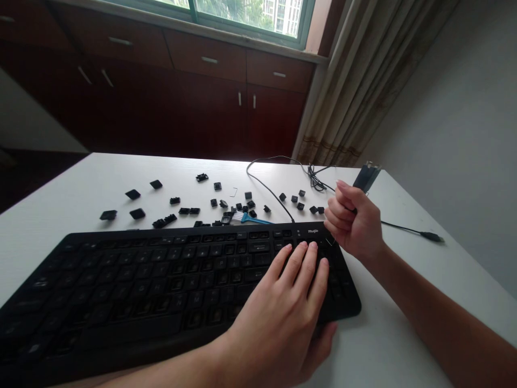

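Note:
A black keyboard [161, 280] lies across the white table [404, 334], with many keycaps taken off. My left hand [283, 312] rests flat on its right end, fingers stretched out over the keys. My right hand [353, 221] hovers just above the keyboard's top right corner, closed in a fist around a black keycap puller [367, 177] whose upper end sticks out above the fingers. Several loose black keycaps [189, 210] are scattered on the table behind the keyboard. A small blue brush [252, 218] lies among them.
The keyboard's black cable [315, 180] loops behind it and runs right to a USB plug [432, 236] near the table's right edge. Dark wooden cabinets [202, 102], a window and a curtain [363, 81] stand beyond the table's far edge.

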`<state>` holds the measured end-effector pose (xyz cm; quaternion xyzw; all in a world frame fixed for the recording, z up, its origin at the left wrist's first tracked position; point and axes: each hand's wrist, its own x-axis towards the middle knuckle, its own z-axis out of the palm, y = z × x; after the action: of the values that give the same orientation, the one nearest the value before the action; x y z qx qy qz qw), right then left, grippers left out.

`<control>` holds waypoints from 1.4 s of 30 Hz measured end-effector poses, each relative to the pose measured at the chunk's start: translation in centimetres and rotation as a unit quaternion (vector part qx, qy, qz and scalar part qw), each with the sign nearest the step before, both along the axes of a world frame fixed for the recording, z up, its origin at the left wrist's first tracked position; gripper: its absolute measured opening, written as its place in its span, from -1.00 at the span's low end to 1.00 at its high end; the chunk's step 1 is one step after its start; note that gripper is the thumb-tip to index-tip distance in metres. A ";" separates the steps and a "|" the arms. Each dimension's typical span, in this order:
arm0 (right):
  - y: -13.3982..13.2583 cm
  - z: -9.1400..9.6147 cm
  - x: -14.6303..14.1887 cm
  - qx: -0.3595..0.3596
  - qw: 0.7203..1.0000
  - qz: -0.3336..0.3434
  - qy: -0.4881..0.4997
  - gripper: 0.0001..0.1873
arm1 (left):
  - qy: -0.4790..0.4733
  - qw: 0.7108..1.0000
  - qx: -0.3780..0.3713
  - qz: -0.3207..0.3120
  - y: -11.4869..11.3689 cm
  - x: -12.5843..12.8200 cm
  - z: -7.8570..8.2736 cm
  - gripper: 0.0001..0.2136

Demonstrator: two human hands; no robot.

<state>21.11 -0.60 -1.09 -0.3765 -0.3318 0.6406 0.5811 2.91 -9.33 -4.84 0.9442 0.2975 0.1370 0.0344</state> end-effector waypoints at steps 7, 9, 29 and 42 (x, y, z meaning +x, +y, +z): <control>0.0 -0.3 -0.3 -0.002 1.000 0.010 0.000 -0.48 | 0.001 1.000 0.003 0.000 -0.1 0.0 -0.1 -0.39; -0.1 -0.5 -0.3 0.009 1.000 0.008 -0.008 -0.47 | 0.000 1.000 0.002 0.000 -0.1 0.0 -0.1 -0.39; 0.0 -2.1 -0.7 0.075 0.993 0.015 -0.092 -0.54 | -0.003 1.000 0.004 0.004 -0.2 0.0 -0.2 -0.38; 0.0 -2.2 -0.6 0.074 0.995 0.014 -0.062 -0.54 | 0.010 1.000 -0.011 -0.011 0.0 -0.3 0.7 -0.38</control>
<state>20.50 -0.56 -3.33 -0.3666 -0.4192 0.5975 0.5770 2.65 -9.34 -4.14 0.9483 0.2890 0.1237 0.0435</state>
